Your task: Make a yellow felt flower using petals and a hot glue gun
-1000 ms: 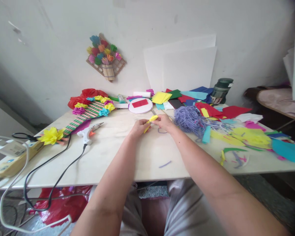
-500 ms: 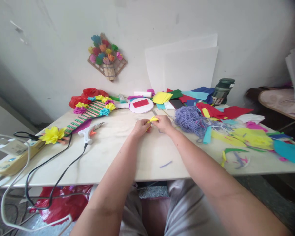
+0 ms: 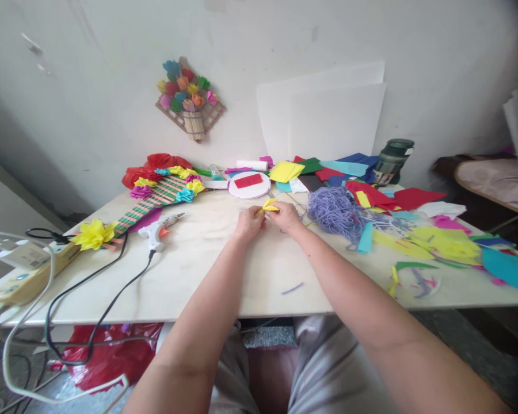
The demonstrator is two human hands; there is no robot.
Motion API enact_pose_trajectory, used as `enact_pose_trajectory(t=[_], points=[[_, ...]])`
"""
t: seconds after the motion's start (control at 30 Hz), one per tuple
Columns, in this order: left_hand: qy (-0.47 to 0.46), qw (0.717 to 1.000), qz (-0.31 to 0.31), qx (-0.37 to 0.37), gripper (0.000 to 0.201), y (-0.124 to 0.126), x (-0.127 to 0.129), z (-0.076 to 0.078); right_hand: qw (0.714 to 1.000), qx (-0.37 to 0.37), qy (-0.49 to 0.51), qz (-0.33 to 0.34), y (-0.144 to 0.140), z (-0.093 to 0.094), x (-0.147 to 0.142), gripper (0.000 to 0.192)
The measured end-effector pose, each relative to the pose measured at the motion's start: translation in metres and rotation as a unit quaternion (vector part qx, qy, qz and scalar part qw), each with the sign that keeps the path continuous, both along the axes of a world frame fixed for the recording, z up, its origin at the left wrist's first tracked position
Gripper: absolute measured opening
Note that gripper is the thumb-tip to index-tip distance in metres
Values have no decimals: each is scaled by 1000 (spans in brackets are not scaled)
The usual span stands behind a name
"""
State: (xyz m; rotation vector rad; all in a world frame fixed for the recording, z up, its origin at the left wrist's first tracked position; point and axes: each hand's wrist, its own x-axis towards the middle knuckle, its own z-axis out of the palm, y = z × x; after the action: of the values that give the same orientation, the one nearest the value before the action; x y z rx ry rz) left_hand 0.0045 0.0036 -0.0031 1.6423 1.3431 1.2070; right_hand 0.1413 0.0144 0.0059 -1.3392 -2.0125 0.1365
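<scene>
While both hands have drifted farther up the table [image 3: 224,287], left hand [image 3: 249,223] and right hand [image 3: 286,217] fingers stay clamped on the yellow paper piece [image 3: 268,206]; folding evidently continues.

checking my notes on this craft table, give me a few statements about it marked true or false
1. Both hands hold a small yellow paper piece. True; the left hand and right hand meet on it.
2. The glue gun lies to the right of the hands. False; it lies to their left.
3. A heap of purple yarn sits right of the right hand. True.
4. The yellow paper flower hangs on the wall. False; it lies on the table.
5. The dark green bottle stands near the wall. True.
</scene>
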Motion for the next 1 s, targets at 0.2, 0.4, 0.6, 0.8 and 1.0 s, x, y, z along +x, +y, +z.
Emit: enact_pose_trajectory(t=[0.2, 0.4, 0.6, 0.8, 1.0], points=[[9, 1000, 7, -1, 22, -6, 4, 4, 996, -17, -63, -62, -7, 7, -2, 24], [-70, 997, 17, -23, 21, 1, 5, -1, 982, 53, -172, -51, -18, 12, -9, 27], [-160, 985, -35, -50, 29, -3, 2, 3, 973, 96, -208, -22, -21, 15, -9, 31], [-218, 975, -21, -42, 52, -6, -2, 2, 981, 110, -155, 32, -15, 9, -6, 31], [-229, 973, -29, 11, 76, -6, -7, 2, 985, 101, -124, 69, -15, 4, -5, 38]])
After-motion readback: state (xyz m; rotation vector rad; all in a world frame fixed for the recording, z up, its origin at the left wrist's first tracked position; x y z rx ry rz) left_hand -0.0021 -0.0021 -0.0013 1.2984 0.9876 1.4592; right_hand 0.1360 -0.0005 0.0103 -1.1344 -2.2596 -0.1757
